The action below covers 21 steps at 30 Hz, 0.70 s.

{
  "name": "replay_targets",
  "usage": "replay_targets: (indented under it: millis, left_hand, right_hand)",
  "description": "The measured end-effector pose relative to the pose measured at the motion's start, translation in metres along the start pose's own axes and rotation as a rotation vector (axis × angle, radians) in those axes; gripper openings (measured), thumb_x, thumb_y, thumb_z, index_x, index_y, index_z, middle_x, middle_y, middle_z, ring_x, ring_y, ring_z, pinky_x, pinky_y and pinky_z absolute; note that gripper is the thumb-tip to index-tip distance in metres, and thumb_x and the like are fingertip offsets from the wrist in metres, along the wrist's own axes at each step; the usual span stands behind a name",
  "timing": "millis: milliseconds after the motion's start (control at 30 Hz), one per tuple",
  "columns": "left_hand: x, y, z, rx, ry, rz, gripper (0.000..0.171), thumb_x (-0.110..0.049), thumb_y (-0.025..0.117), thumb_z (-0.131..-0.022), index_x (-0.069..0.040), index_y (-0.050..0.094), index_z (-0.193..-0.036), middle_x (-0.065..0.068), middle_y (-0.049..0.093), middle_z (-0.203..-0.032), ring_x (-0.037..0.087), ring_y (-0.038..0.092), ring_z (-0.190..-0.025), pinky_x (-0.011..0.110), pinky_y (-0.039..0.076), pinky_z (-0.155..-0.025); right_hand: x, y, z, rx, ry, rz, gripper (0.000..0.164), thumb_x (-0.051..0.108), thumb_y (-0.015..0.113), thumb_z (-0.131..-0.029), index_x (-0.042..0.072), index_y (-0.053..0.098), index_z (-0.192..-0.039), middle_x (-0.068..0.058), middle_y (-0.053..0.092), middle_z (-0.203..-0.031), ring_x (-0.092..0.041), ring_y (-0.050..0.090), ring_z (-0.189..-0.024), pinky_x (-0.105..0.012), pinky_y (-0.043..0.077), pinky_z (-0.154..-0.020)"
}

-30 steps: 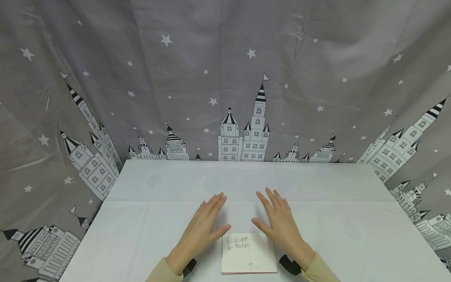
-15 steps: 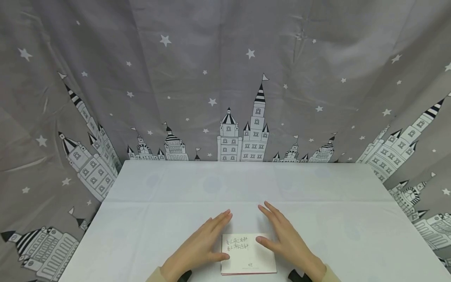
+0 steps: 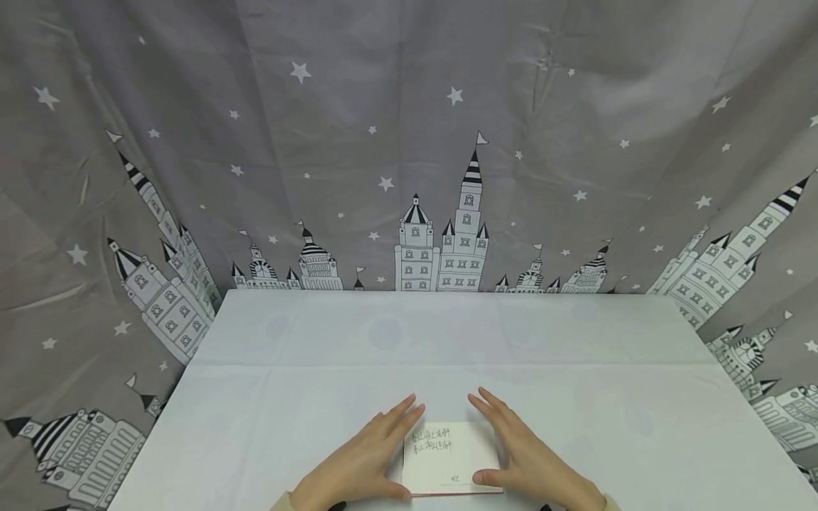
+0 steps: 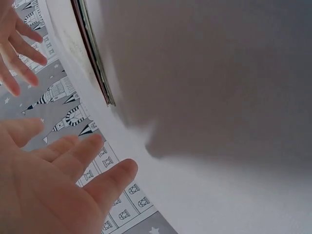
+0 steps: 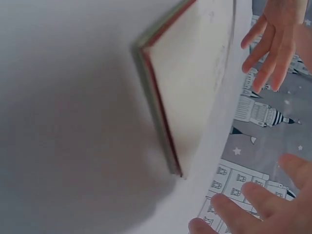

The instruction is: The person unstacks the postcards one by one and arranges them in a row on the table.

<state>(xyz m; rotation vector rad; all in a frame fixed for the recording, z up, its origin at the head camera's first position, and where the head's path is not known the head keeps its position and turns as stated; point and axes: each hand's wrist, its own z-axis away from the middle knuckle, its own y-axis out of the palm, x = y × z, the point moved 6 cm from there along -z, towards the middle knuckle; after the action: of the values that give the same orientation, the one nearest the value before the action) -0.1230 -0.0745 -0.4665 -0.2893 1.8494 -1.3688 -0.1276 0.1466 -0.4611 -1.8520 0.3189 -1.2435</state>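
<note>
Booklet (image 3: 454, 465): While it is lying flat on the near middle of the desk (image 3: 287, 411), its cream page is facing up and a red edge is showing along the near side.
Handwriting (image 3: 432, 438): two lines are running across the page's far left part.
Left hand (image 3: 364, 461): it is hovering by the booklet's left edge, its grip standing apart, the thumb lying at the near left corner.
Right hand (image 3: 524, 454): it is hovering over the right edge, its grip also standing apart; whether either thumb is touching, I cannot tell.
Curtain (image 3: 345, 106): beyond the desk's far edge, grey cloth is hanging, showing stars and castles (image 3: 417, 255).
</note>
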Motion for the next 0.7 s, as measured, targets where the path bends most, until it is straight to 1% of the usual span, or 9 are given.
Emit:
replay_targets:
  millis: [67, 200, 267, 367, 433, 533, 633, 700]
  left_hand:
    - [0.000, 0.002, 0.000, 0.006, 0.003, -0.007, 0.116, -0.054, 0.078, -0.065, -0.006, 0.018, -0.152, 0.019, 0.020, -0.155, 0.036, 0.035, -0.134, 0.058, 0.033, -0.103]
    - [0.000, 0.005, 0.001, 0.022, 0.005, -0.013, 0.116, -0.054, 0.077, -0.065, -0.006, 0.018, -0.152, 0.020, 0.022, -0.154, 0.036, 0.032, -0.136, 0.060, 0.032, -0.102]
    - [0.001, 0.007, 0.001, 0.039, -0.004, -0.002, 0.115, -0.054, 0.076, -0.065, -0.007, 0.018, -0.153, 0.020, 0.022, -0.154, 0.037, 0.030, -0.136, 0.062, 0.030, -0.102]
    - [0.001, 0.009, 0.002, 0.069, -0.022, 0.007, 0.113, -0.057, 0.073, -0.066, -0.009, 0.019, -0.153, 0.019, 0.023, -0.154, 0.037, 0.029, -0.136, 0.063, 0.028, -0.102]
    - [0.001, 0.011, 0.003, 0.086, -0.036, 0.007, 0.111, -0.059, 0.072, -0.067, -0.011, 0.020, -0.153, 0.018, 0.024, -0.154, 0.037, 0.029, -0.137, 0.064, 0.027, -0.103]
    - [0.000, 0.013, 0.003, 0.098, -0.050, -0.001, 0.109, -0.059, 0.072, -0.068, -0.013, 0.022, -0.153, 0.016, 0.025, -0.154, 0.035, 0.028, -0.138, 0.064, 0.025, -0.104]
    - [0.000, 0.015, 0.004, 0.102, -0.062, 0.000, 0.107, -0.056, 0.073, -0.069, -0.016, 0.021, -0.153, 0.014, 0.026, -0.154, 0.036, 0.025, -0.139, 0.063, 0.022, -0.106]
    - [0.000, 0.016, 0.005, 0.105, -0.074, 0.004, 0.104, -0.051, 0.075, -0.071, -0.017, 0.021, -0.153, 0.012, 0.027, -0.154, 0.035, 0.024, -0.140, 0.063, 0.020, -0.106]
  right_hand:
    - [-0.001, 0.002, 0.003, 0.024, -0.001, -0.014, 0.102, 0.052, 0.077, -0.071, 0.016, 0.027, -0.152, -0.019, 0.024, -0.153, -0.045, 0.030, -0.133, -0.067, 0.037, -0.093]
    - [-0.002, 0.005, 0.009, 0.067, 0.004, -0.026, 0.104, 0.053, 0.076, -0.070, 0.019, 0.023, -0.153, -0.019, 0.021, -0.154, -0.044, 0.027, -0.135, -0.066, 0.036, -0.095]
    - [-0.002, 0.007, 0.012, 0.080, -0.001, -0.013, 0.104, 0.054, 0.075, -0.070, 0.020, 0.023, -0.153, -0.019, 0.021, -0.154, -0.043, 0.028, -0.136, -0.065, 0.036, -0.095]
    - [-0.002, 0.009, 0.014, 0.086, -0.015, 0.021, 0.104, 0.053, 0.075, -0.070, 0.018, 0.023, -0.153, -0.018, 0.023, -0.154, -0.041, 0.030, -0.135, -0.063, 0.038, -0.095]
    - [-0.003, 0.011, 0.015, 0.096, -0.010, 0.040, 0.103, 0.050, 0.077, -0.071, 0.018, 0.023, -0.153, -0.017, 0.024, -0.154, -0.040, 0.030, -0.135, -0.061, 0.039, -0.096]
    - [-0.005, 0.016, 0.015, 0.130, 0.022, 0.055, 0.103, 0.044, 0.079, -0.071, 0.022, 0.022, -0.153, -0.015, 0.023, -0.154, -0.038, 0.030, -0.136, -0.060, 0.039, -0.097]
    - [-0.007, 0.020, 0.015, 0.155, 0.053, 0.055, 0.103, 0.039, 0.081, -0.069, 0.025, 0.023, -0.153, -0.015, 0.024, -0.154, -0.038, 0.030, -0.135, -0.061, 0.039, -0.096]
    - [-0.007, 0.022, 0.016, 0.158, 0.045, 0.071, 0.103, 0.037, 0.081, -0.068, 0.024, 0.024, -0.153, -0.016, 0.027, -0.152, -0.039, 0.032, -0.134, -0.062, 0.039, -0.094]
